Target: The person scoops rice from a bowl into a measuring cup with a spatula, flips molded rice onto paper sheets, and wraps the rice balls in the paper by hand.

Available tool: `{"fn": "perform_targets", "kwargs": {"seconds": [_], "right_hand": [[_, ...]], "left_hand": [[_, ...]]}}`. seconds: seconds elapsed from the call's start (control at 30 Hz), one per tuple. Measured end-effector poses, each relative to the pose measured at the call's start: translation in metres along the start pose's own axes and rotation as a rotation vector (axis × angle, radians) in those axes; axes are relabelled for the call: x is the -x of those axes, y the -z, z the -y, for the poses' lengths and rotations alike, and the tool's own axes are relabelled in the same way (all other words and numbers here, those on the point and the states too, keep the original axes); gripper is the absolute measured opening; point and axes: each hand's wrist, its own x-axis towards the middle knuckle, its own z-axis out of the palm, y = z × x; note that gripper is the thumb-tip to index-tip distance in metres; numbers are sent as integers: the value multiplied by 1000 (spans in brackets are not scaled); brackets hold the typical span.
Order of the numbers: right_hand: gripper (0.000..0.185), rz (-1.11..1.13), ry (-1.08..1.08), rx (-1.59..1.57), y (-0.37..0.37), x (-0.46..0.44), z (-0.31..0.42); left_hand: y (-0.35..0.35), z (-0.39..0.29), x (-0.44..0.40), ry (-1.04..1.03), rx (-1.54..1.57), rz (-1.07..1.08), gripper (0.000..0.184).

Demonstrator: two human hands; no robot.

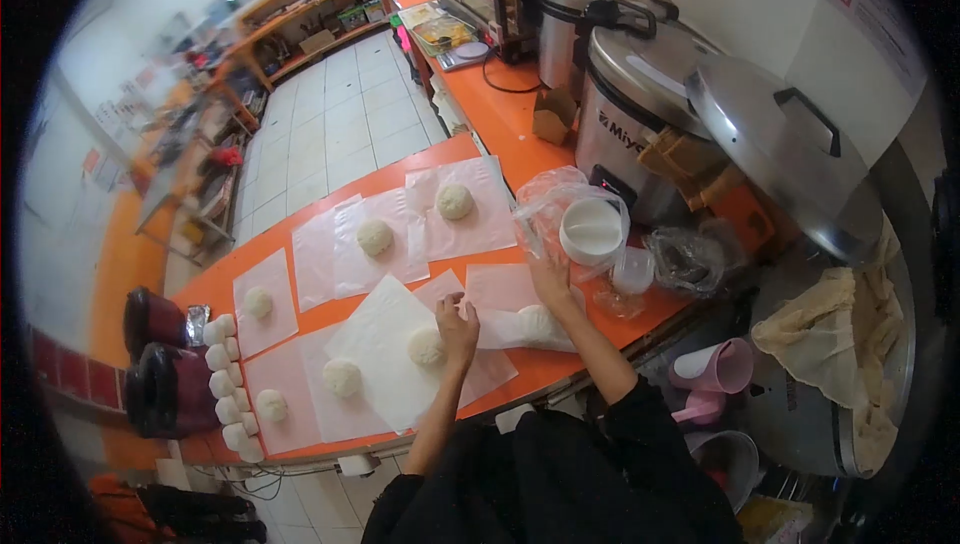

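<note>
Looks like setting out or wrapping portions, at a guess. Seeing six round white rice mounds [426,347] on thin white paper sheets [385,299], spread over the orange worktop [215,292]: three along far edge, three along near edge. Also seeing a partly hidden white lump [537,327] near the near edge, toward the right end; cannot tell if wrapped. Got left hand [459,329] with fingers curled in, just beside the rightmost near-edge mound; cannot tell if pinching paper. Got right hand [550,279] open, fingers stretched toward the round white bowl [590,227] in a clear plastic bag [540,209]; cannot tell if touching. For next move, probably need to steady the bowl and handle paper lightly, without dragging mounds.
</note>
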Motion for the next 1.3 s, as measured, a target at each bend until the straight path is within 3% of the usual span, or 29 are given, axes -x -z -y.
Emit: {"fn": "perform_targets", "kwargs": {"seconds": [0.03,0.07,0.1,0.17,0.2,0.27,0.37,0.47,0.57,0.67,0.7,0.8,0.9,0.97,1.3], "right_hand": [[35,-13,25,-12,4,-2,-4],[31,-21,49,-22,8,-2,-8],[32,118,10,-95,15,-2,-11],[34,401,-72,-236,34,-3,-15],[33,441,-101,-291,46,-4,-17],[31,517,-169,-399,67,-2,-20],[20,262,-158,-531,78,16,-27],[10,116,-79,-609,85,38,-30],[13,133,-178,-655,97,55,-27],[16,45,-78,-600,119,67,-24],[17,44,-70,-583,123,71,-22],[20,50,-67,-516,136,81,-14],[20,92,-29,-459,139,86,-6],[19,139,111,-460,123,91,-9],[13,202,162,-610,107,104,-5]], "left_hand": [[4,-12,0,-131,-85,-87,8],[9,-24,5,-243,-38,16,10],[12,-34,15,-351,10,122,13],[10,-39,41,-843,-2,380,24],[39,-74,42,-874,-112,632,33],[16,-56,62,-994,-165,556,42],[-11,-24,74,-791,-173,563,48],[23,-61,51,-619,-213,782,47],[-3,-36,46,-696,-241,510,49],[1,-56,19,-812,-349,321,42],[-5,-45,11,-879,-338,324,30],[-10,-27,0,-980,-356,612,22],[-4,-27,-1,-1101,-299,617,15],[0,-28,0,-1119,-327,643,15],[19,-1,-10,-1031,-559,725,14]]}}
